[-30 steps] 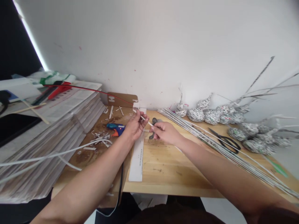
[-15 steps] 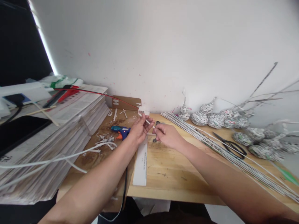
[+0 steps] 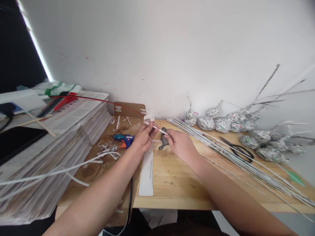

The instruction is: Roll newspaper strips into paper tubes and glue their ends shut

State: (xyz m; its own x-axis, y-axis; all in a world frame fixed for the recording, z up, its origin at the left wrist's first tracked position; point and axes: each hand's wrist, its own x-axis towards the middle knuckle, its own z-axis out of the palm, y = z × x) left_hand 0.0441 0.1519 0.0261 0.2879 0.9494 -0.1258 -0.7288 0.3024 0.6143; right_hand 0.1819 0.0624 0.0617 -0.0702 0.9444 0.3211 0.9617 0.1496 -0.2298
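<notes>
A thin rolled-paper stick [image 3: 161, 130] runs between my two hands, slanting down to the right. My left hand [image 3: 144, 137] has its fingers closed around the stick's left end, near a small white piece [image 3: 149, 118]. My right hand [image 3: 181, 142] grips it further right. A long thin stick trails past the right forearm toward the lower right, seemingly in line with the held one; the join is hidden by the hand. A grey tool [image 3: 163, 141] lies between the hands. Left of my left hand rests a blue glue gun [image 3: 126, 140].
A white strip [image 3: 146, 173] lies below my hands. Paper scraps [image 3: 107, 149] litter the brown board on the left, beside a tall newspaper stack [image 3: 81, 144]. Rightward are a bundle of paper sticks [image 3: 211, 144], black scissors [image 3: 237, 149] and several woven paper gourds [image 3: 206, 123].
My right hand has shifted slightly right along the stick, and more of it shows between the hands. A long stick now shows beyond the right forearm. The view has shifted a little.
</notes>
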